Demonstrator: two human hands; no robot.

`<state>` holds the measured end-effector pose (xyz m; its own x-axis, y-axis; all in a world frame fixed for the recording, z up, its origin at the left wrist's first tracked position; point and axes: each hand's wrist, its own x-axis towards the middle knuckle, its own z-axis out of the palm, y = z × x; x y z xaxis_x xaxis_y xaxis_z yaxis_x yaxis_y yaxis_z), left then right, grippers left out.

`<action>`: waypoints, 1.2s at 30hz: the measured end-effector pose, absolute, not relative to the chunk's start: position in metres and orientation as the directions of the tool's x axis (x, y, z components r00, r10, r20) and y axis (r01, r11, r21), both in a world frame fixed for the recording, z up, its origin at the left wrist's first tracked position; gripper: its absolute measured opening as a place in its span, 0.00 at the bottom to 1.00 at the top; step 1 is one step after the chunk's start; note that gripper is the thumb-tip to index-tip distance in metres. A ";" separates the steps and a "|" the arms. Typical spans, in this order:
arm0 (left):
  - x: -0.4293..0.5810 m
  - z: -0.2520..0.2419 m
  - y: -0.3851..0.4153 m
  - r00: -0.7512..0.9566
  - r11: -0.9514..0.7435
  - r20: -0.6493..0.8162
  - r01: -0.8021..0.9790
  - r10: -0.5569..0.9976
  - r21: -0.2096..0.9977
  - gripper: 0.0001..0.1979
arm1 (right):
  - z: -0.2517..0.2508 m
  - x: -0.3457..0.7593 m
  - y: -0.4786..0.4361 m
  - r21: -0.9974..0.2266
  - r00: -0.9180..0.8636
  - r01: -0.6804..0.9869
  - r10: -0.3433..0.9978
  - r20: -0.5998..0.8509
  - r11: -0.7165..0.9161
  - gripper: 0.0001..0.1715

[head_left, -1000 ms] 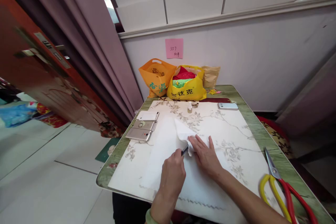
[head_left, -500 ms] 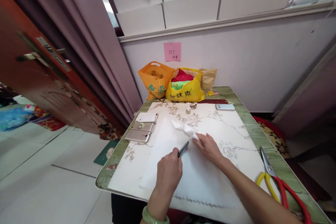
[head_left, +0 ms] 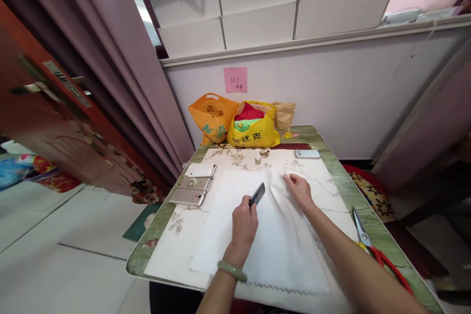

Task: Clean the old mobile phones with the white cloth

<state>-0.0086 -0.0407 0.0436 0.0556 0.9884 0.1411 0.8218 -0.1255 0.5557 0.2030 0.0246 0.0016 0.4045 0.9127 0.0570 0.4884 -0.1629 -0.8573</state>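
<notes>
Thin white cloth with zigzag edges (head_left: pixel 221 221) lies on the near-middle of the green wood-grain desk (head_left: pixel 138 260); its bunched far corner has since been opened out rightward. Left hand (head_left: pixel 243 221) grips a slim dark phone (head_left: pixel 258 194), now raised clear of the fold. Right hand (head_left: pixel 300 190), farther right, looks pinched on the cloth's far-right corner. Upshot, I'd judge: phone unwrapped, cloth nearly flat.
</notes>
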 end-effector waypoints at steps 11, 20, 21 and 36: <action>-0.011 0.027 -0.028 0.076 -0.170 0.191 0.821 0.979 0.545 0.11 | 0.027 0.169 0.010 -0.764 -0.043 0.565 0.936 0.348 0.310 0.22; -0.023 -0.006 -0.021 0.016 -0.239 0.297 0.635 0.955 0.735 0.12 | 0.008 0.135 -0.007 -0.282 -0.539 0.722 0.769 0.342 0.632 0.32; -0.024 -0.005 -0.021 0.018 -0.241 0.296 0.628 0.955 0.740 0.12 | 0.006 0.138 -0.002 -0.285 -0.500 0.756 0.801 0.329 0.589 0.31; -0.023 0.000 -0.022 0.109 -0.266 0.263 0.674 0.959 0.690 0.10 | -0.002 0.152 -0.011 -0.568 -0.060 0.738 0.873 0.483 0.365 0.32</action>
